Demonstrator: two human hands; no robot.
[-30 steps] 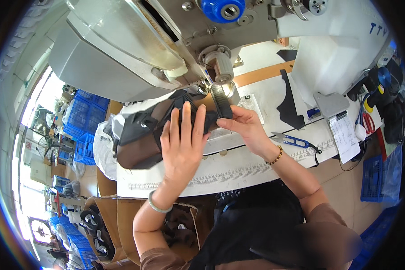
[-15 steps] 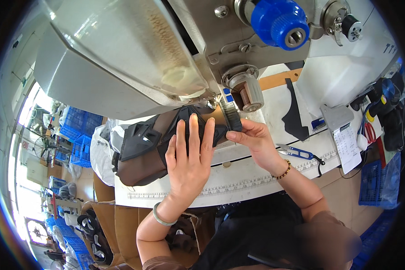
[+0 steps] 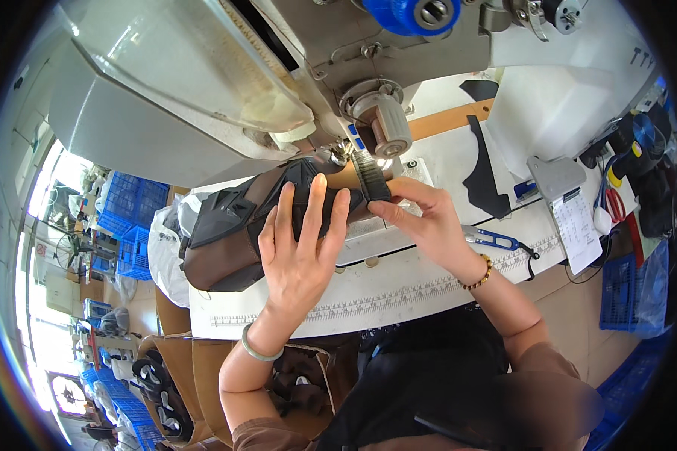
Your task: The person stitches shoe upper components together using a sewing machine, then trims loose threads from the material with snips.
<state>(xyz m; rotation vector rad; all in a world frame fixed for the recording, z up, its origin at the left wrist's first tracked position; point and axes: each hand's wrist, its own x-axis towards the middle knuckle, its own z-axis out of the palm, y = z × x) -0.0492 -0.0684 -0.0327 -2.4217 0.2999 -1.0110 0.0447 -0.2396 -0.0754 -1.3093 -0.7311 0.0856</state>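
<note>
A brown and black sewn piece point(image 3: 222, 263) with shiny angular panels lies on the white table under the head of a sewing machine point(image 3: 150, 105). My left hand point(image 3: 301, 263) rests on top of it, fingers stretched and slightly spread. A black ribbed strip point(image 3: 370, 178) runs down from the needle area to the piece's right end. At its lower end my right hand point(image 3: 435, 225) pinches it between thumb and fingers. Just right of the needle area hangs a metal roller point(image 3: 393, 129). The stitching spot itself is partly hidden by the machine parts.
Blue-handled snips point(image 3: 493, 239) lie right of my right hand, above a ruler strip point(image 3: 384, 298) along the table's front edge. Farther right are a black cut panel point(image 3: 485, 180), a clipboard point(image 3: 564, 199) and red-handled scissors point(image 3: 615, 203). Cardboard boxes point(image 3: 214, 376) stand below the table's left side.
The view has shifted, so the machine head sits higher and farther left in the picture. Both hands keep their grip and place on the work, with only slight movement.
</note>
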